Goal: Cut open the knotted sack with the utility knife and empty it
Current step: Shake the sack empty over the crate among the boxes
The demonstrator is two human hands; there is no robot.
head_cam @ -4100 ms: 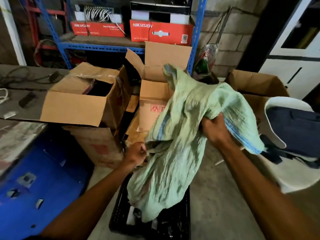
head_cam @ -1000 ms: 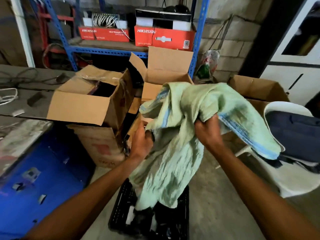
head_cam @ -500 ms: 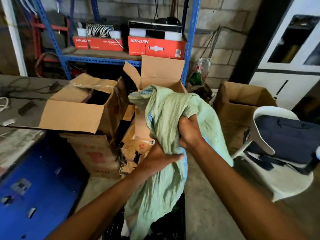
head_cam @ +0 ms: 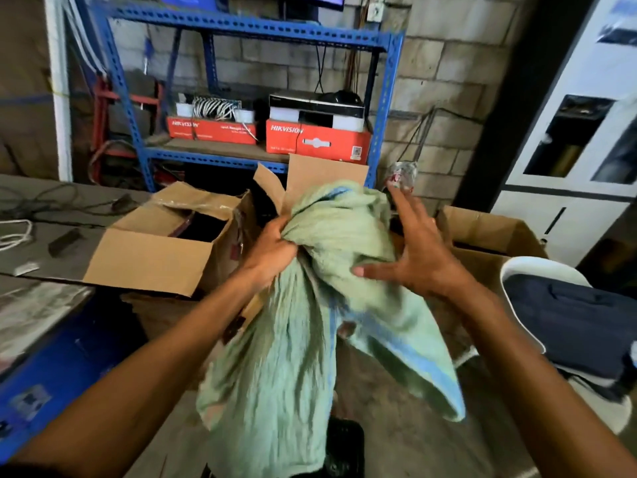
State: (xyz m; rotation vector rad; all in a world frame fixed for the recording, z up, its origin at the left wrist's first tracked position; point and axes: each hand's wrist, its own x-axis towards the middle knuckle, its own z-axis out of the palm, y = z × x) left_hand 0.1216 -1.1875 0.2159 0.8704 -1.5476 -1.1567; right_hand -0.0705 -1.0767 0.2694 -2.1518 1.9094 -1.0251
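Observation:
A limp pale-green woven sack (head_cam: 296,357) with blue stripes hangs in front of me at chest height. My left hand (head_cam: 272,253) is clenched on a bunch of the sack's upper left part. My right hand (head_cam: 413,257) is spread wide, fingers apart, its palm against the sack's upper right side. The sack's lower end droops over a black plastic crate (head_cam: 344,446) on the floor. No utility knife is in sight.
Open cardboard boxes stand left (head_cam: 162,246), behind (head_cam: 324,174) and right (head_cam: 482,236) of the sack. A blue metal shelf (head_cam: 382,98) holds red boxes. A white chair (head_cam: 537,270) with dark fabric is at right. A blue surface (head_cam: 51,384) lies low left.
My right hand has let go of the sack and spread its fingers. My left hand has moved up and gripped the sack's upper part. The view has tilted upward.

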